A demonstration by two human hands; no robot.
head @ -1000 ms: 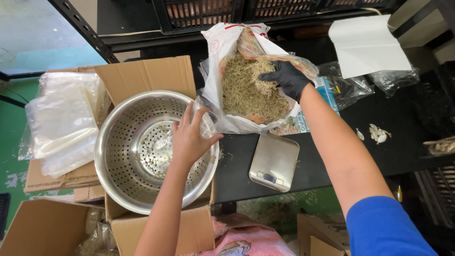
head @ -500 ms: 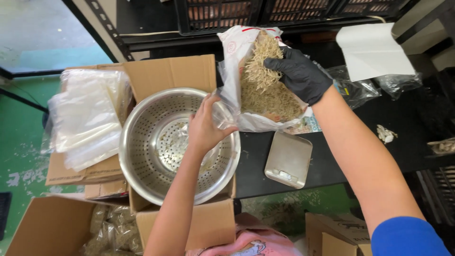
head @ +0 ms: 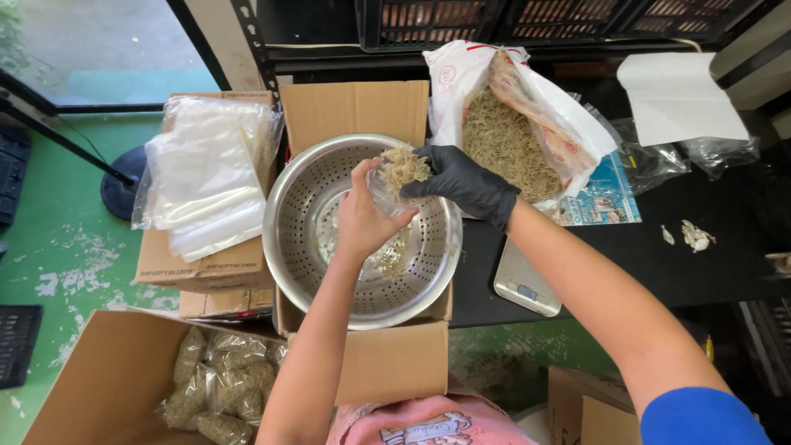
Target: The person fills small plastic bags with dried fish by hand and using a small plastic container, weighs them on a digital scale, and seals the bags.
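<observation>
My left hand (head: 359, 216), bare, holds a small clear plastic bag (head: 387, 194) open over a perforated steel colander (head: 313, 198). My right hand (head: 461, 183), in a black glove, grips a clump of dry straw-coloured herb (head: 402, 166) at the mouth of that bag. Just right of the colander a large white sack (head: 503, 132) stands open, full of the same dried herb. The colander rests on an open cardboard box (head: 387, 363).
A stack of clear plastic bags (head: 206, 177) lies on a box at the left. A small silver scale (head: 526, 284) sits on the black table (head: 700, 280). A carton at the lower left (head: 107, 387) holds several filled bags. White paper (head: 676, 95) lies at the far right.
My gloved right hand has left the sack and carried a clump of herb over to the small bag that my left hand holds above the colander.
</observation>
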